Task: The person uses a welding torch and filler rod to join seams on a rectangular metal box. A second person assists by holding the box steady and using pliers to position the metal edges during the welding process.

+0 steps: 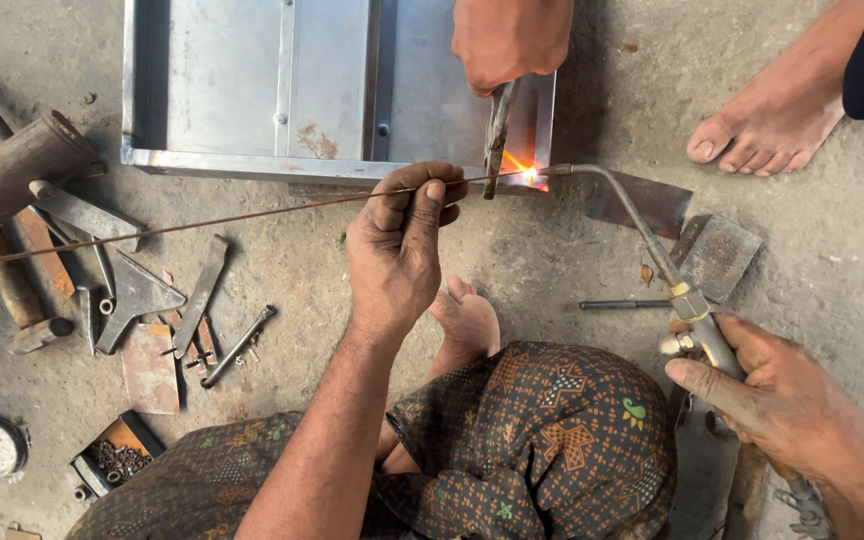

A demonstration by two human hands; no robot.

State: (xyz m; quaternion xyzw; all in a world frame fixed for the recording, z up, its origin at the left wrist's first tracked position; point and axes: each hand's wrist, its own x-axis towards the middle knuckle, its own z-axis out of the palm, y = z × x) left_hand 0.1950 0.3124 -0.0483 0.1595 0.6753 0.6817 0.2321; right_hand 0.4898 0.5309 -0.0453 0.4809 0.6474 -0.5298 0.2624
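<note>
The metal tray point(252, 90) lay on the floor at twelve o'clock, stiff and probably heavy, hot near its glowing corner. Your right hand point(787, 400) gripped the torch point(652, 250) by its handle, rigid, at four o'clock. Your left hand point(402, 245) pinched the thin rod point(202, 221), light and whippy, well back from its heated tip.

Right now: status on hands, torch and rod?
Left hand pinching thin filler rod; right hand gripping torch. Flame on metal tray corner. Another person's hand presses a metal bar beside the flame.
</note>
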